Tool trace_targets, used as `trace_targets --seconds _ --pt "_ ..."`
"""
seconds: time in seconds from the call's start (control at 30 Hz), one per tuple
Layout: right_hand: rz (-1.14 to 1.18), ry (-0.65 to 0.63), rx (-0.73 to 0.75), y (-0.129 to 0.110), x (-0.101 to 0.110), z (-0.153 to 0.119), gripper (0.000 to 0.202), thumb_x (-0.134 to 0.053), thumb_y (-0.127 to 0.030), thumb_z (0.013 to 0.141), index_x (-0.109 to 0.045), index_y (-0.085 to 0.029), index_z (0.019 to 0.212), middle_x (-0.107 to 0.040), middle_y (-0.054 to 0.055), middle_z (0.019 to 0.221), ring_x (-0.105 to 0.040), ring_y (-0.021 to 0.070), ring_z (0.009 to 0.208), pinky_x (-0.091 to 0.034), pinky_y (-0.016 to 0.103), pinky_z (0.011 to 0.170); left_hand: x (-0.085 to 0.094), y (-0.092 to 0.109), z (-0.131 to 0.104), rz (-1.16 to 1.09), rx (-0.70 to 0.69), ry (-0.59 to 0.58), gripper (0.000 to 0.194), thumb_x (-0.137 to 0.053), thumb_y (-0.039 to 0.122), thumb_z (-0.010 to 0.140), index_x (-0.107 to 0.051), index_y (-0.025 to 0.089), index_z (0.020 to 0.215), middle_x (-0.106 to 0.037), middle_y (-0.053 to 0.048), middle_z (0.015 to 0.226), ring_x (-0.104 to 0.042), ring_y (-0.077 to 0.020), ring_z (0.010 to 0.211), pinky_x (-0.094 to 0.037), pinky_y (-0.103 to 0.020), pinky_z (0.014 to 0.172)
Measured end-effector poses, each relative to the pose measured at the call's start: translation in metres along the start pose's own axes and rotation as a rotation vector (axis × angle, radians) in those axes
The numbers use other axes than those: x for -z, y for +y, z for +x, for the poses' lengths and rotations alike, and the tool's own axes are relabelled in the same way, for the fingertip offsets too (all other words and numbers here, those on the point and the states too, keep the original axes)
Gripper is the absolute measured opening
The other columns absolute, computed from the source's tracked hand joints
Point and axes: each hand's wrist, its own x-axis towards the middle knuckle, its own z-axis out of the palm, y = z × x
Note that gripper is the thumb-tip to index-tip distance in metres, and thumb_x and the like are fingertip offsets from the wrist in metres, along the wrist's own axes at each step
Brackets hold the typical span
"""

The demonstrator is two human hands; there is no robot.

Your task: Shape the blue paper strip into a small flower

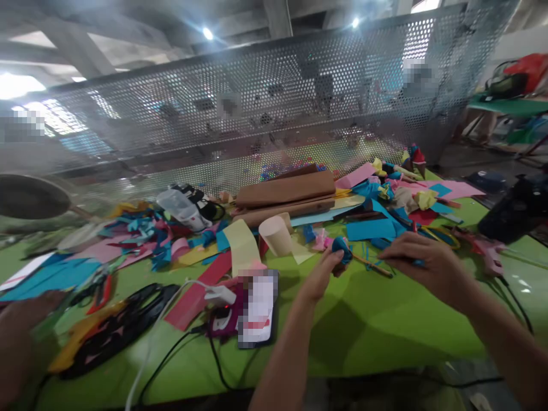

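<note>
My left hand is closed around a small roll of blue paper, the thumb pressed against it. A thin brown stick slants from beside this roll towards my right hand; whether it is joined to the roll I cannot tell. My right hand is raised over the table, its fingers bent and pressed together. A bit of blue shows below its palm, but what the fingertips hold is too small to make out. Flat blue paper lies behind the hands, among crumpled scraps.
A phone lies left of my forearm, near a white plug and cables. Brown paper rolls lie before a perforated metal screen. A pink glue gun is at right. Another person's arm reaches in at left, near scissors.
</note>
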Motion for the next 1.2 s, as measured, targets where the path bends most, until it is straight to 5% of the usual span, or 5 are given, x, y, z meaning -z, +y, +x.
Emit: trace_targets --seconds 0.27,1.03,1.2 --pt "0.003 -0.028 0.095 -0.020 -0.039 0.039 0.023 -0.058 -0.021 0.097 -0.075 -0.026 0.110 -0.070 0.006 0.095 -0.069 0.0180 0.084 -0.053 0.027 0.073 0.000 -0.003 0.004 -0.034 -0.035 -0.067 0.042 -0.065 0.057 0.083 -0.058 0.019 0.101 -0.045 0.004 0.072 -0.037 -0.0095 0.060 -0.026 -0.024 0.057" --pt "-0.071 -0.143 0.211 -0.003 -0.036 0.046 0.016 -0.057 -0.019 0.097 -0.072 -0.022 0.098 -0.068 0.005 0.092 -0.067 0.0172 0.082 -0.050 0.025 0.071 -0.003 0.007 -0.003 -0.114 -0.005 -0.073 0.041 -0.073 0.047 0.079 -0.063 0.022 0.109 -0.052 0.001 0.079 -0.046 -0.0110 0.067 -0.038 -0.024 0.064" --pt "0.000 -0.168 0.212 0.007 -0.035 0.045 0.014 -0.058 -0.020 0.098 -0.071 -0.022 0.100 -0.066 0.005 0.094 -0.066 0.0162 0.084 -0.050 0.024 0.073 -0.002 0.006 -0.002 -0.157 0.011 -0.119 0.051 -0.075 0.053 0.077 -0.061 0.021 0.114 -0.046 0.003 0.074 -0.038 -0.0089 0.060 -0.029 -0.022 0.056"
